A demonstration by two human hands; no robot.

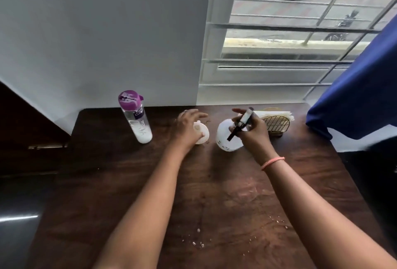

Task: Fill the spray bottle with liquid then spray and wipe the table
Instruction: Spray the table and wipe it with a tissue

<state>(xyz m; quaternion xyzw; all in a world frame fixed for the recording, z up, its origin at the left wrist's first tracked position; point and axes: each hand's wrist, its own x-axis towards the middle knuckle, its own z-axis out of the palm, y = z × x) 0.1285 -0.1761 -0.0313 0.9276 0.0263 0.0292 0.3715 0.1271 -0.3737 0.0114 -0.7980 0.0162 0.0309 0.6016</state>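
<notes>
- Standing at the far left of the surface (pixel 214 182), just by the wall, the clear water bottle (pixel 135 118) with the purple lid is upright, capped and mostly empty; whether its liquid went into the sprayer cannot be told.
- Resting next along, the left hand (pixel 188 128) lies with fingers spread and relaxed over a small white round piece (pixel 202 133), touching it rather than gripping; what the piece is remains unclear, perhaps a cap or funnel.
- Sitting just right of that, the white spray bottle (pixel 227 137) is upright on the surface, its black trigger head (pixel 241 123) pinched by the curled fingers of the right hand (pixel 253 133); the head looks tilted, so it is probably being seated or unscrewed.
- Behind the right hand, a gold wire holder (pixel 277 125) carries white napkins (pixel 272 114), untouched.
- Crumbs (pixel 199 243) and smudges lie on the near surface, so spraying and wiping appear not yet done; filling seems to be the stage in hand.
</notes>
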